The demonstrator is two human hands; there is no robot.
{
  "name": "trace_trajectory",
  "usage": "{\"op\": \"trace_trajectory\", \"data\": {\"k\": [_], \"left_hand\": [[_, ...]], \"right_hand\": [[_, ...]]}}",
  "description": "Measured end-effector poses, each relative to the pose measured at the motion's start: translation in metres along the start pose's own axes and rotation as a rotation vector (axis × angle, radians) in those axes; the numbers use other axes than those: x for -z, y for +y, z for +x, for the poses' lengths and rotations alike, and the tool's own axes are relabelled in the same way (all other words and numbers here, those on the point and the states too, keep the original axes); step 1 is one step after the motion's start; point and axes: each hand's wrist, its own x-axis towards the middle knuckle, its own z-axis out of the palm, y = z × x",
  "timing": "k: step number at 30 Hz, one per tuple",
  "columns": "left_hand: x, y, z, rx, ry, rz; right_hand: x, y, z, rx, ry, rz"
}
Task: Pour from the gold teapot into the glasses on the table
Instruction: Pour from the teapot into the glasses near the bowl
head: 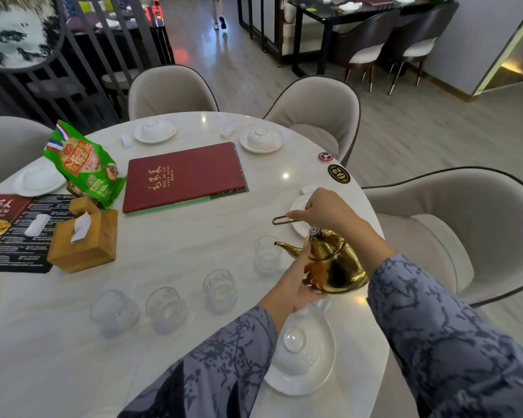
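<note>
Head view: the gold teapot (334, 263) hangs over the near right part of the round white table (169, 357), spout pointing left toward the rightmost glass (267, 254). The right hand (326, 211) is closed around the thin wire handle (284, 220) above the pot; the left hand (296, 285) lies open against the pot's lower left side, thumb up along the base of the spout. Four clear glasses stand in a loose row running left and toward the viewer: the second (219, 289), third (166, 309) and fourth (114, 312) look empty, and whether the rightmost holds anything I cannot tell. A white plate with an upturned bowl (299, 351) sits just below the teapot, near the table's edge. A wooden tissue box (85, 239), a red menu (184, 176) and a green snack bag (85, 167) lie farther back, well apart from the glasses. Bare tabletop runs between the glasses and the near rim
</note>
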Motion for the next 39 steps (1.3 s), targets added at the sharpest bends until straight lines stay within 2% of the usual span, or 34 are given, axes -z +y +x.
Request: {"op": "trace_trajectory", "data": {"k": [39], "left_hand": [[-0.004,0.0,0.005,0.015,-0.033,-0.104]], "right_hand": [[0.003,-0.027,-0.006,0.028,0.055,-0.215]]}}
